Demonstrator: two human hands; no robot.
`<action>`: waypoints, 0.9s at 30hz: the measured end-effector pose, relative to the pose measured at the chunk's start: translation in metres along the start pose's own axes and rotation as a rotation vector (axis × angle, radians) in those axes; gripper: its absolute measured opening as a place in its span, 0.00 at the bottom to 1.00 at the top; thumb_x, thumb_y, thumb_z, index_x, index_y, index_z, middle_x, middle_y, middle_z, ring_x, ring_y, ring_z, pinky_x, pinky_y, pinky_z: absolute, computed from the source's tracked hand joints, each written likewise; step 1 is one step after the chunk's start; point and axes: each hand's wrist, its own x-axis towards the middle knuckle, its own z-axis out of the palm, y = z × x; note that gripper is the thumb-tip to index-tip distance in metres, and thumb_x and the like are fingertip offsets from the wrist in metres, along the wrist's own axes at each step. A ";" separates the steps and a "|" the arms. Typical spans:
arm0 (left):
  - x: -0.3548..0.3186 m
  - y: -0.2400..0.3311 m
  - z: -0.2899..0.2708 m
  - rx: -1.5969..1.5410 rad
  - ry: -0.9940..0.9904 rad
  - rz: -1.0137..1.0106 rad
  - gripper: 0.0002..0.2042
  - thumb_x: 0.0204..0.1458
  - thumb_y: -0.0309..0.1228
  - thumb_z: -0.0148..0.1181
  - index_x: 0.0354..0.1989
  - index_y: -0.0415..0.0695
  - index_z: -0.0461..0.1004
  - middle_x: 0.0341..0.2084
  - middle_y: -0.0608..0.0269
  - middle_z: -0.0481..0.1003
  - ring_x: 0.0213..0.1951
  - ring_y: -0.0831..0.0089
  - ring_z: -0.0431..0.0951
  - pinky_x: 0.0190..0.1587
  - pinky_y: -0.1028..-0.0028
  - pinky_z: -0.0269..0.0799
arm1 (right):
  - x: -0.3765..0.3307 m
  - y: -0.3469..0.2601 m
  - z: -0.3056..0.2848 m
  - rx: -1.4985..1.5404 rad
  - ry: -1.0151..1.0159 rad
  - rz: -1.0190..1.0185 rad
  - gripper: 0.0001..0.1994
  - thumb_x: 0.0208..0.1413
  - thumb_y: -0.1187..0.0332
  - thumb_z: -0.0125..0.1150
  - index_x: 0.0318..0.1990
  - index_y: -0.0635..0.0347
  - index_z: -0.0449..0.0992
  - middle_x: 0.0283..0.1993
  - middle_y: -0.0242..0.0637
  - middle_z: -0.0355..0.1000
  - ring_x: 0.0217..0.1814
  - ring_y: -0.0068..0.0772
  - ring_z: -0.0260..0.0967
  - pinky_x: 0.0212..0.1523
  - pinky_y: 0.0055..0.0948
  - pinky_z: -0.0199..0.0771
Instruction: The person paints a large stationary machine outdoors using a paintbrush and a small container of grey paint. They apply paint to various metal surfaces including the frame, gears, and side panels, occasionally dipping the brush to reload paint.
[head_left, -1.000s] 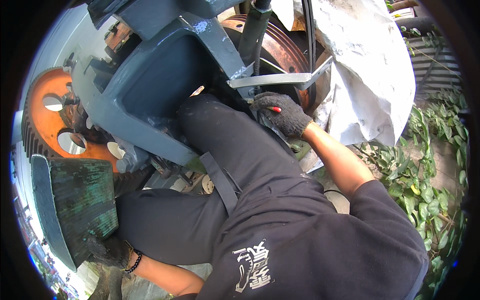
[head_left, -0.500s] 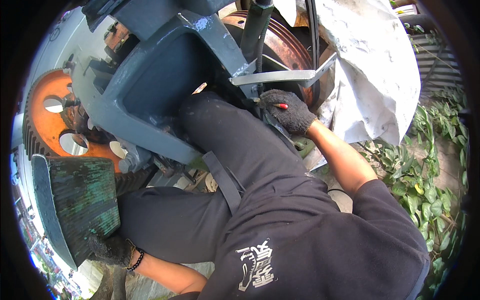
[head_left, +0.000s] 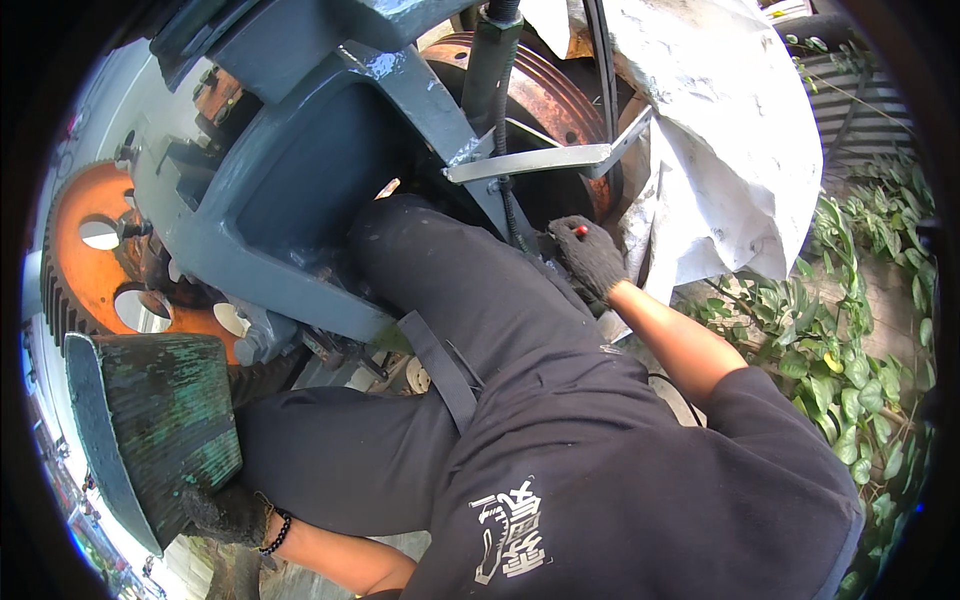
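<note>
My right hand (head_left: 592, 258), in a dark knitted glove, is closed round a thin red-tipped stick (head_left: 580, 231); only its red end clearly shows. This hand is beside my right thigh, just right of the grey-blue machine frame (head_left: 290, 275) and below a light grey flat bar (head_left: 530, 162). At the lower left, my left hand (head_left: 228, 513), gloved too, is against the lower edge of a weathered green metal guard (head_left: 165, 420). Its fingers are mostly hidden by the guard and the dark glove, so its grip cannot be made out.
An orange toothed gear wheel (head_left: 85, 245) stands at the left. Behind the bar is a rusty grooved wheel (head_left: 545, 95) with a black hose (head_left: 605, 70) near it. A crumpled white sheet (head_left: 725, 150) hangs at the right, above leafy plants (head_left: 850, 330).
My right hand has moved slightly right and down, away from the frame, and has turned, with the red-tipped stick still in it. My left hand stays by the green guard.
</note>
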 end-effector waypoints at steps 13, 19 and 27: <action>0.006 0.012 0.006 -0.215 0.028 -0.119 0.28 0.67 0.38 0.59 0.73 0.41 0.61 0.71 0.54 0.65 0.70 0.61 0.65 0.72 0.58 0.61 | 0.022 -0.069 -0.037 0.608 0.306 0.106 0.15 0.66 0.66 0.60 0.55 0.61 0.83 0.50 0.38 0.83 0.47 0.26 0.78 0.50 0.27 0.77; 0.005 0.013 0.011 -0.239 0.017 -0.130 0.28 0.67 0.37 0.59 0.73 0.42 0.61 0.71 0.55 0.65 0.70 0.62 0.64 0.71 0.57 0.62 | 0.026 0.010 0.044 0.506 0.259 0.126 0.11 0.64 0.68 0.64 0.51 0.59 0.83 0.49 0.38 0.82 0.51 0.29 0.78 0.56 0.30 0.78; 0.008 0.030 0.014 -0.297 -0.002 -0.141 0.28 0.66 0.36 0.60 0.73 0.44 0.62 0.71 0.56 0.65 0.70 0.64 0.64 0.69 0.56 0.64 | 0.034 -0.067 -0.013 0.593 0.269 0.188 0.16 0.68 0.62 0.56 0.55 0.59 0.83 0.50 0.41 0.82 0.52 0.35 0.78 0.56 0.33 0.77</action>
